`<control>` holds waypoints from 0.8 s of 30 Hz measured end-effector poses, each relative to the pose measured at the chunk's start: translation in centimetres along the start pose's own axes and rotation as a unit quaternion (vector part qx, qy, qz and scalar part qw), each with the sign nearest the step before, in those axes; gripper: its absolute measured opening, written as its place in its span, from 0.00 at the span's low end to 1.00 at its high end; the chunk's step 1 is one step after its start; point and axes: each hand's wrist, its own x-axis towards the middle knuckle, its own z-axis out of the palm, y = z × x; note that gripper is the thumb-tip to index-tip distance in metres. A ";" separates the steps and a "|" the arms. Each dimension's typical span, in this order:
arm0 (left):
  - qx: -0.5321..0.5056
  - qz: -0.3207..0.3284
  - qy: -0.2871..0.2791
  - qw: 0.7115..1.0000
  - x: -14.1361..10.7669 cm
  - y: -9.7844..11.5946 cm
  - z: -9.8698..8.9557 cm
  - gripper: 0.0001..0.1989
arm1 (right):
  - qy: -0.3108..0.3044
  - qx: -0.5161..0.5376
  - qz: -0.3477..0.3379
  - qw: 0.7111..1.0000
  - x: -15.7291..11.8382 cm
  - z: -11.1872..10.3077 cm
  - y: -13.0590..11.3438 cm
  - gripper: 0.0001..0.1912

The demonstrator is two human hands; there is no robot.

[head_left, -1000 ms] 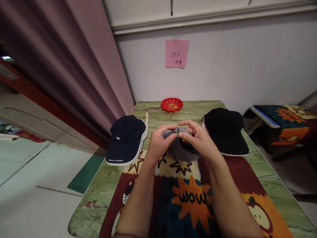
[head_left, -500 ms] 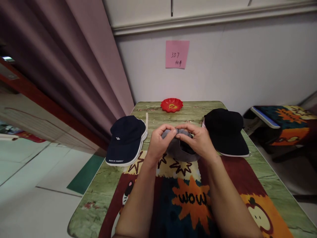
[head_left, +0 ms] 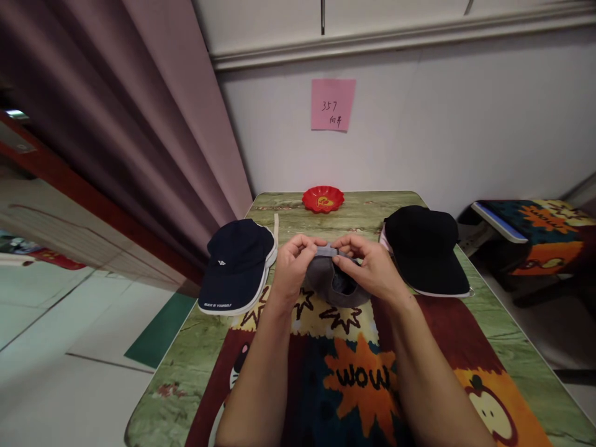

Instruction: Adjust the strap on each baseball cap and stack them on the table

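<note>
A grey cap [head_left: 320, 274] between the left hand [head_left: 293, 267] and the right hand [head_left: 375, 266].
The fingers [head_left: 305, 255] of both hands pinch its strap [head_left: 326, 251].

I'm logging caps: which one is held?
The middle, grey cap, its strap between left hand and right hand; the navy cap and black cap lie unheld either side.

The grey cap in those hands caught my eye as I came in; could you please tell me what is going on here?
A person's left hand and right hand are holding the grey cap by the strap across its opening. A navy cap sits on the table to the left, a black cap to the right, and a red dish at the far end.
</note>
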 end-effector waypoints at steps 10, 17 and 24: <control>0.027 -0.052 -0.097 0.994 0.2 -1.0 -0.3 0.08 | -0.001 0.082 0.039 0.996 0.2 0.3 0.6 0.14; -0.004 -0.052 -0.143 0.988 0.1 -0.7 0.0 0.22 | 0.003 0.127 0.032 0.991 0.3 0.6 0.1 0.09; 0.010 -0.009 -0.092 0.996 -0.1 -1.2 0.9 0.18 | 0.034 0.320 0.061 0.945 0.2 1.1 0.3 0.10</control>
